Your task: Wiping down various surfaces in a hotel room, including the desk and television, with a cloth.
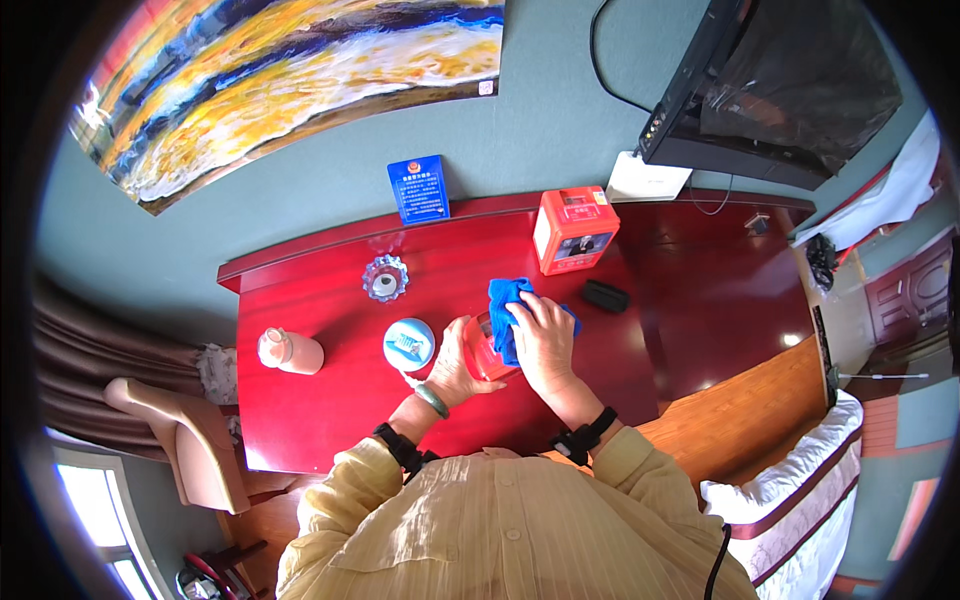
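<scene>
My left hand point(451, 365) grips the near left side of a red box point(481, 347) above the red desk point(337, 427). A blue cloth point(504, 311) is under the fingers of my right hand point(545, 337), pressed against the box's right part, which it partly covers. Just left of my left hand is a round light-blue container point(409, 344) with a picture on top. A black oblong object point(605, 296) lies to the right of the cloth. Behind it stands a larger red box point(576, 231) with a printed front.
A glass ashtray point(385, 278) and a pink bottle point(291, 351) are on the desk's left part. At the back, a blue sign point(419, 190) and a white router-like box point(648, 178) lean near the wall. A television point(780, 90) hangs at upper right; a beige chair point(187, 442) stands left.
</scene>
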Action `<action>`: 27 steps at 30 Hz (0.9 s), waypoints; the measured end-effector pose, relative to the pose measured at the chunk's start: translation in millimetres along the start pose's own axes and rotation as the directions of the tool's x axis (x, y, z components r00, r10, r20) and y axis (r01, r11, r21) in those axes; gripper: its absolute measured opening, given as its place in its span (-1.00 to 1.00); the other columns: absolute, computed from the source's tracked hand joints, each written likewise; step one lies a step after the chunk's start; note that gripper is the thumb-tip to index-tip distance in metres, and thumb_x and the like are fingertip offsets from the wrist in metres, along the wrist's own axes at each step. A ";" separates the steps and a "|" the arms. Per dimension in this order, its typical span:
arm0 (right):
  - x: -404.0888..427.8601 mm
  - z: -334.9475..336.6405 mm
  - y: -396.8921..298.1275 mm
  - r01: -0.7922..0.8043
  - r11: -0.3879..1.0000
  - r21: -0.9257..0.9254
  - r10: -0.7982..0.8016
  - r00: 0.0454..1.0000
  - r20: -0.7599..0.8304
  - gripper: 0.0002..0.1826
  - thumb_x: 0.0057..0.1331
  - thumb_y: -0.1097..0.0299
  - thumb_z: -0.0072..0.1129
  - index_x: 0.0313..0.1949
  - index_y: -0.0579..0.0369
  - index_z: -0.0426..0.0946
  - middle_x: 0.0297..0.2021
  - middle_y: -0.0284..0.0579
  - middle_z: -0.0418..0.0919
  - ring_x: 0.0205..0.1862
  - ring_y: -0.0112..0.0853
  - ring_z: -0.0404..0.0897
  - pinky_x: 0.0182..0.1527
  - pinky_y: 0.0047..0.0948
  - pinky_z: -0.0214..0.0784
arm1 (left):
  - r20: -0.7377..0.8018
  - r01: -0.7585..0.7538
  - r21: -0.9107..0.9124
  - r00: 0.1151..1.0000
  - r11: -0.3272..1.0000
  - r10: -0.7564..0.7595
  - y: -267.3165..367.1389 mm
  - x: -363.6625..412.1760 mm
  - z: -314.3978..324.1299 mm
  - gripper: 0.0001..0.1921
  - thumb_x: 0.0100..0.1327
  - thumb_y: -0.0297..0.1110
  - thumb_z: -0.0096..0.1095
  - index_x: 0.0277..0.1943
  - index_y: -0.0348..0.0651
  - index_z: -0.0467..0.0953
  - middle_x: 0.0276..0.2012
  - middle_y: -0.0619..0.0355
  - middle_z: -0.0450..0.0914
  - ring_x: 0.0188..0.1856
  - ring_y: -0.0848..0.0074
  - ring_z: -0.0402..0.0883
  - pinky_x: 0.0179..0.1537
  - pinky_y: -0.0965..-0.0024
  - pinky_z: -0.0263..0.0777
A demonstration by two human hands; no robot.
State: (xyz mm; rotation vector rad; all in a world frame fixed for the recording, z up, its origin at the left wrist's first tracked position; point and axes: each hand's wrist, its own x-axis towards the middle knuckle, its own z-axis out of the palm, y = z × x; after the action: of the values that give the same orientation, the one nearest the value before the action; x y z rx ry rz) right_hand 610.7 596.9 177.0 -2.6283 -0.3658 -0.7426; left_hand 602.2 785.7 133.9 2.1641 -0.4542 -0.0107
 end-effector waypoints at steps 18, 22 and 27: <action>-13.8 -9.6 -56.8 0.035 0.999 -0.020 -0.032 0.990 0.139 -0.62 0.08 0.43 0.26 -0.05 -0.13 0.55 0.09 -0.20 0.46 0.07 -0.19 0.46 0.07 -0.11 0.25 | -0.150 -0.187 -0.087 0.973 0.978 0.173 -22.1 -2.6 10.1 0.29 -0.35 0.00 0.69 0.42 -0.24 -0.03 0.25 -0.20 0.28 0.23 -0.08 0.33 0.18 -0.07 0.29; 2.6 -13.0 -17.7 -0.148 0.986 -0.071 0.145 0.988 -0.050 -0.62 0.13 0.48 0.24 -0.02 -0.09 0.50 0.09 -0.14 0.48 0.06 -0.09 0.45 0.06 -0.06 0.26 | -0.120 -0.156 0.003 0.981 0.988 0.155 -19.7 -3.9 8.9 0.40 -0.44 0.05 0.72 0.43 -0.35 -0.08 0.25 -0.27 0.22 0.23 -0.09 0.29 0.26 -0.01 0.24; -9.8 -11.5 -26.1 -0.144 0.989 -0.036 0.142 0.988 -0.058 -0.66 0.16 0.48 0.18 -0.04 -0.09 0.51 0.09 -0.13 0.48 0.06 -0.09 0.45 0.06 -0.04 0.23 | -0.099 -0.136 -0.009 0.986 0.991 0.134 -23.2 -2.9 10.5 0.32 -0.40 0.02 0.71 0.43 -0.27 0.01 0.26 -0.22 0.22 0.24 -0.05 0.28 0.24 0.00 0.24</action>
State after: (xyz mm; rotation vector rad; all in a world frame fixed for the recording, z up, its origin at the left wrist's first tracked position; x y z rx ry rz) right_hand 588.5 613.8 188.3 -2.6317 -0.1462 -0.7796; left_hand 605.1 790.7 108.9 2.1037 -0.5405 0.1666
